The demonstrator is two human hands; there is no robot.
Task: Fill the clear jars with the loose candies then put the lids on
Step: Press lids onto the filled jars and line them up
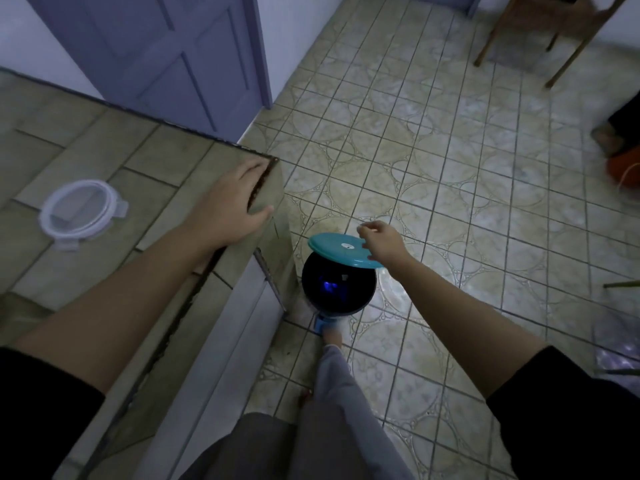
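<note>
One round lid (83,211), clear with a white clip-tab rim, lies flat on the counter (104,150), frame left. Left hand (232,199) rests straight-fingered on its corner. Right hand (381,242) hangs with fingers curled above the teal bin lid (332,247); whether it holds anything cannot be told.

Tiled counter (86,157), tiled floor (450,168).
One clear lid (81,211) is laid on the counter; one black bin (332,289) is stood on the floor.

- You wear a black top; its left sleeve (45,403) and right sleeve (568,410) are short, and the forearms below them are bare.
- Your left hand (232,202) and right hand (382,242) are bare.
- Your trousers (332,393) are loose and light grey.
- Your foot (333,338) below the cuff is bare.
</note>
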